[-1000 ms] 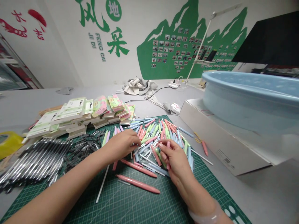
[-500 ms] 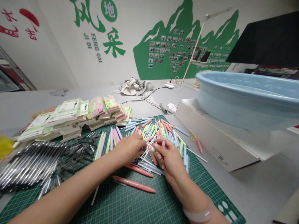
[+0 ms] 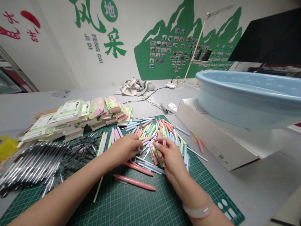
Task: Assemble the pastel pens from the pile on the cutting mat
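Note:
My right hand (image 3: 171, 155) is closed on a pink pen part (image 3: 164, 143) over a heap of coloured pen parts (image 3: 151, 127) in red, green, blue and white. Across from it, my left hand (image 3: 128, 147) has its fingers bent together at the heap's left side; what they grip, if anything, is too small to make out. Two pink pens (image 3: 135, 182) lie in front of the hands on the green cutting mat (image 3: 143, 208). Several lilac, green and pink pens (image 3: 103, 142) lie side by side, partly behind my left hand and forearm.
Clear pen barrels (image 3: 30, 166) and loose black parts (image 3: 81, 150) lie to the left. Behind them are stacked small cartons (image 3: 68, 113). At right, a blue basin (image 3: 242, 103) rests on a white box (image 3: 211, 138). Red-handled snips (image 3: 200, 146) lie beside the mat.
My left hand has drawn slightly left, away from my right hand. The right hand stays nearly in place with the pink pen part.

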A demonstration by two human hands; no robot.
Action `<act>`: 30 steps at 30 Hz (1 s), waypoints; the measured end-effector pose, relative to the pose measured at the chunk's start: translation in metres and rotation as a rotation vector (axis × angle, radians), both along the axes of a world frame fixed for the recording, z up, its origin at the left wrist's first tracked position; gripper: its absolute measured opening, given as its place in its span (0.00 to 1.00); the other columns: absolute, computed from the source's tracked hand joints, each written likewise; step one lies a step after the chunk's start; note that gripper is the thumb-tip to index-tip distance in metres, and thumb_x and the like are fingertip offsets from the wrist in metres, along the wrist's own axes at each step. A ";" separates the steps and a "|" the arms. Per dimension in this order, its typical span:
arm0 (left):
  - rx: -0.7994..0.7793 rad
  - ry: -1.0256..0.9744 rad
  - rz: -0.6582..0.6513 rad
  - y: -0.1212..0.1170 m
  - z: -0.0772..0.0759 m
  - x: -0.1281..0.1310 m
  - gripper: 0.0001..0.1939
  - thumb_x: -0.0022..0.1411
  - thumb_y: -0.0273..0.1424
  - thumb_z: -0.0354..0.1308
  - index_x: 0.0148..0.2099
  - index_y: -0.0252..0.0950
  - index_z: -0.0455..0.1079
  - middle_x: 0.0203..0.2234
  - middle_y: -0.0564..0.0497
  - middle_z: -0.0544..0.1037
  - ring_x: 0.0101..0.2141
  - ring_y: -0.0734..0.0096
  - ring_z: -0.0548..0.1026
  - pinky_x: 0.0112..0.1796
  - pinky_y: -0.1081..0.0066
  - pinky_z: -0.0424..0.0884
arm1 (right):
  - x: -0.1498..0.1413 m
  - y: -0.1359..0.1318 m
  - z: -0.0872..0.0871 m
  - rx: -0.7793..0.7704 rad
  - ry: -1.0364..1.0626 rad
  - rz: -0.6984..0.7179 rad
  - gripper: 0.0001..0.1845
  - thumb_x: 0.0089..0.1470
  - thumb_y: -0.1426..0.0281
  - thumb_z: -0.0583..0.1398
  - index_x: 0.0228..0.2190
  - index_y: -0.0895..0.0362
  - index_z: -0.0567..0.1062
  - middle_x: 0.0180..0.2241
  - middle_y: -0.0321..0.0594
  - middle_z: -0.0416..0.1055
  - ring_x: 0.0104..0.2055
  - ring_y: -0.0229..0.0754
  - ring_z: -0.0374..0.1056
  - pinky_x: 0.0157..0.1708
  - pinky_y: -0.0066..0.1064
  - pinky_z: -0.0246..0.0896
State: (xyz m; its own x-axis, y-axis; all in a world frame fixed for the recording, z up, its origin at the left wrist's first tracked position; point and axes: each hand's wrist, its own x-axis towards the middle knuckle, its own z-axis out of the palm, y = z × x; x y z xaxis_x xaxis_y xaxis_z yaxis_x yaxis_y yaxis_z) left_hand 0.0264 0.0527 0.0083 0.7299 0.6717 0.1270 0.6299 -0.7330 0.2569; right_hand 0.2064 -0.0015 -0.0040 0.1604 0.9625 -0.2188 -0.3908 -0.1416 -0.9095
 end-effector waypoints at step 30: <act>-0.895 -0.964 0.404 -0.019 0.009 0.016 0.06 0.51 0.32 0.59 0.30 0.34 0.68 0.21 0.55 0.69 0.22 0.77 0.68 0.23 0.77 0.66 | -0.003 -0.004 -0.004 0.167 -0.014 0.069 0.14 0.43 0.63 0.66 0.31 0.58 0.74 0.10 0.25 0.58 0.10 0.27 0.46 0.08 0.19 0.41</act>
State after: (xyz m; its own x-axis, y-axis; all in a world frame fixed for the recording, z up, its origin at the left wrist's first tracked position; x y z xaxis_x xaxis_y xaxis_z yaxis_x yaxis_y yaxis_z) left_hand 0.0420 0.0339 0.0170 0.3366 0.9343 -0.1172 0.0621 0.1022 0.9928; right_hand 0.2034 -0.0059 -0.0083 0.0945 0.9941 -0.0535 -0.3729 -0.0145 -0.9278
